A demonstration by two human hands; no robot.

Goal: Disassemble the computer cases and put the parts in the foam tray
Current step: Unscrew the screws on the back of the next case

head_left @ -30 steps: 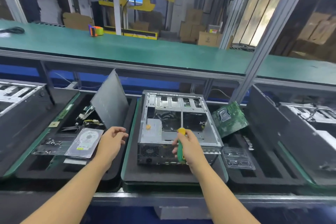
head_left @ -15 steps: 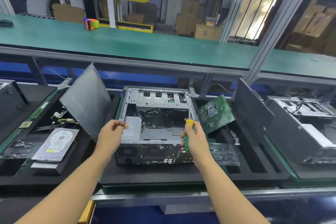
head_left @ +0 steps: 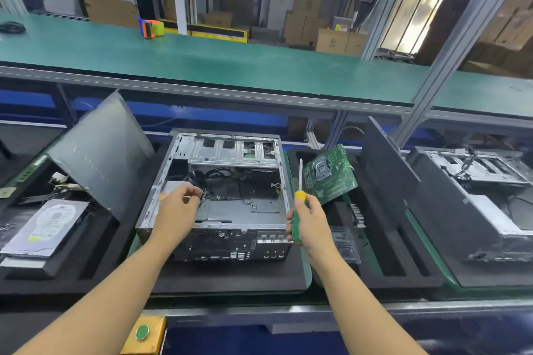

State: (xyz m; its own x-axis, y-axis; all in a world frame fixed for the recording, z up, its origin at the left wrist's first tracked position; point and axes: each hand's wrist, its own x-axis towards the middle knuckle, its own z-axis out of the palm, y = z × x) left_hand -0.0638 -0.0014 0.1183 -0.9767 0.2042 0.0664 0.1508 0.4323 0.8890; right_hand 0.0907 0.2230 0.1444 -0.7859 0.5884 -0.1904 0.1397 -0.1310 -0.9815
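- Computer case [head_left: 245,207]: opened, lying on dark foam pad [head_left: 230,279], just left of foam tray [head_left: 403,271].
- Left hand [head_left: 177,210]: fingers curled inside case; whether pinching anything cannot be told.
- Right hand [head_left: 310,225]: clenched round upright screwdriver [head_left: 300,196] beside case.

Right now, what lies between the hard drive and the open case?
In the head view, a grey side panel stands tilted between the hard drive and the case.

The grey computer case [head_left: 230,204] lies open-side up, loose cables inside, between two black trays: the left foam tray [head_left: 95,271] holds a hard drive [head_left: 46,225] and a leaning side panel [head_left: 101,153], the right foam tray [head_left: 403,277] a tilted green motherboard [head_left: 330,174].
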